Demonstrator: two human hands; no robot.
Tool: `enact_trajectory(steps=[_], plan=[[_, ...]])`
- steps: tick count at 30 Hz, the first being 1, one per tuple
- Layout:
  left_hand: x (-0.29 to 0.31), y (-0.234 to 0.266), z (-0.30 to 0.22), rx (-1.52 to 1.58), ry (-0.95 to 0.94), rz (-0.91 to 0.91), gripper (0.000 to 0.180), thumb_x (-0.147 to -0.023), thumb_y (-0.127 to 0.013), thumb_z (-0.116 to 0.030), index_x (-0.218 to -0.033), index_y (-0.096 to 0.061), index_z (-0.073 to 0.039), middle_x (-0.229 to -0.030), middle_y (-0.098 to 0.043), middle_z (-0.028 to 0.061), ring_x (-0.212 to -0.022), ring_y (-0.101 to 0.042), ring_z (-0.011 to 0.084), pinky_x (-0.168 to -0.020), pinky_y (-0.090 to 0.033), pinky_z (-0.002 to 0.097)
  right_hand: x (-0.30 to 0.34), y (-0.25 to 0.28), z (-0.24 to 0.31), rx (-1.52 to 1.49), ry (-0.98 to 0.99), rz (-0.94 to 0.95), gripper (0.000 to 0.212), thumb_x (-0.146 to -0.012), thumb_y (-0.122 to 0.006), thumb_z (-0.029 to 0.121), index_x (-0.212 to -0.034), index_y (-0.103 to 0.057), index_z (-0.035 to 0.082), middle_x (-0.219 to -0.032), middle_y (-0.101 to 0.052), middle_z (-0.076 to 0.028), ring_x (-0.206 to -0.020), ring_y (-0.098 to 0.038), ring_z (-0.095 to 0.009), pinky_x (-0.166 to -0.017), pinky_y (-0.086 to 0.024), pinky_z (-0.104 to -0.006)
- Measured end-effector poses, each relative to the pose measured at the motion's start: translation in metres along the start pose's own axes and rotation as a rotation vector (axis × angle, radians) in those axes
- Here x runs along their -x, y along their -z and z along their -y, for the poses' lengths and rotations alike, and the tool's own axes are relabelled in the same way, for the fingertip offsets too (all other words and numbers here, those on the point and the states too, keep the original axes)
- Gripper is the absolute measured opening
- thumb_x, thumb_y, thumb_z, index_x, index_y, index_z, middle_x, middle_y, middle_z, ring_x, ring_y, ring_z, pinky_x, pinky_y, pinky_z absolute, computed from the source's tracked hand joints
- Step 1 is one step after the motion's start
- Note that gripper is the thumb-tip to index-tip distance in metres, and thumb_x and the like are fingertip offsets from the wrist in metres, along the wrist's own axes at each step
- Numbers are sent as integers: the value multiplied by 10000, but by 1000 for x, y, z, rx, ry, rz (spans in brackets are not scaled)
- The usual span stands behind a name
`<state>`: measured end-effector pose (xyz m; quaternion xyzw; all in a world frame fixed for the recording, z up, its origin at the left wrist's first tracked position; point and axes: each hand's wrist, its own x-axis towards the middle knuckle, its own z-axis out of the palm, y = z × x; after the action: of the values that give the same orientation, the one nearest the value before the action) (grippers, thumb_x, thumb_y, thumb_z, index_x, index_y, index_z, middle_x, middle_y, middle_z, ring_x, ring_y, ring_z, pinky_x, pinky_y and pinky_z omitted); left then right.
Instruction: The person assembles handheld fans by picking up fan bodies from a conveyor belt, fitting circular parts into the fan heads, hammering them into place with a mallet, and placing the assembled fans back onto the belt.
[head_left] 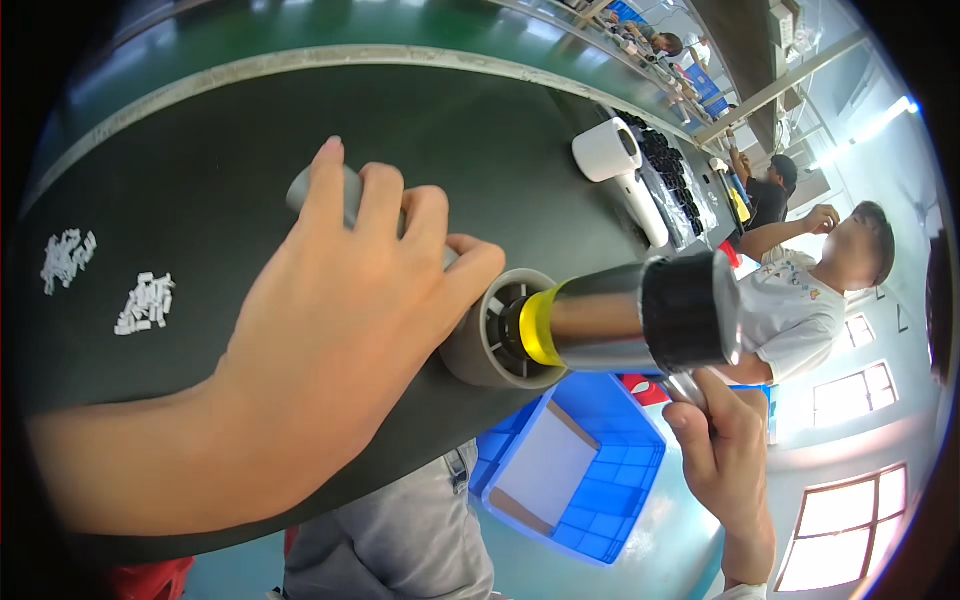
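Note:
My left hand (340, 290) is closed round a grey hair dryer housing (470, 355), lying at the edge of the dark table. Its open round end faces right and shows ribs and a dark core inside; much of the rest is hidden under my fingers. At the lower right my right hand (725, 455) grips the metal handle of a mallet (600, 315). The mallet's head is shiny metal with a black end and a yellow end. That yellow end meets the opening of the housing; whether it touches the core I cannot tell.
Two piles of small white pieces (147, 303) lie on the table (230, 180) at left. A white hair dryer (630, 180) and black parts on plastic (675, 175) are at the far right. Below the table edge stands a blue bin (610, 480). A person in white (805, 315) is at right.

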<state>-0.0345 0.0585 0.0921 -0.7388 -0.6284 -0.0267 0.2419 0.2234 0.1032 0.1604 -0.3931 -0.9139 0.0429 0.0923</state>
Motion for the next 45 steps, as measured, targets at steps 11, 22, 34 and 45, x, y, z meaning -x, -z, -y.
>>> enact_trajectory(steps=[11,22,34,45], plan=[[-47,-38,37,438,-465,-188,226,-786,-558,-72,-1002,-599,-121,-1132,-527,155,-1237,-481,338,-1109,-332,455,5,0,-24,-809,-384,-103,581,-1006,-417,441,-575,-429,53,-468,-398,15,-418,-341,-45,-379,-220,-221],[-70,-57,43,442,-610,-242,255,-763,-682,-134,-1001,-641,-216,-1334,-514,91,-1276,-463,340,-1014,-441,371,-1,-34,-42,-791,-256,27,597,-979,-399,527,-629,-421,45,-448,-363,12,-344,-302,-48,-319,-210,-209],[-54,-41,36,439,-533,-214,201,-738,-619,-103,-937,-643,-116,-1167,-542,126,-1187,-514,327,-1034,-414,421,3,-19,-44,-368,-101,-147,631,-888,-570,561,-605,-435,14,-448,-368,-16,-401,-316,-89,-411,-213,-262],[-21,-35,15,285,-209,-311,222,-694,-596,-62,-911,-625,-99,-1093,-532,144,-1158,-507,324,-1053,-392,451,7,-2,-19,-313,-55,-128,539,-874,-635,481,-689,-503,-7,-464,-401,-54,-379,-334,-155,-407,-234,-273]])
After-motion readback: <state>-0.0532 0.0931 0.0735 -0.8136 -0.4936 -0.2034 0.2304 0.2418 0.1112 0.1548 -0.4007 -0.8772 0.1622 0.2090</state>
